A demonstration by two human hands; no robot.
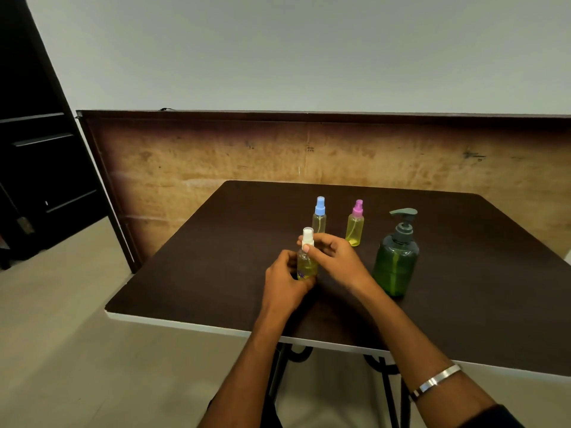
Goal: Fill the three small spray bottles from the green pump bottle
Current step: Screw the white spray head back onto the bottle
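A small spray bottle with a white cap (307,256) stands on the dark table (216,242), holding yellow-green liquid. My left hand (285,281) grips its body from the left. My right hand (332,257) pinches its white spray head from the right. Behind it stand a blue-capped spray bottle (319,216) and a pink-capped spray bottle (356,223), both upright with yellowish liquid inside. The green pump bottle (397,261) stands upright to the right of my hands, its dark pump head on.
A brown board (216,156) stands upright along the table's far edge. A dark cabinet (34,156) is at the left. The table's white front edge (191,326) runs near my forearms, with floor below it.
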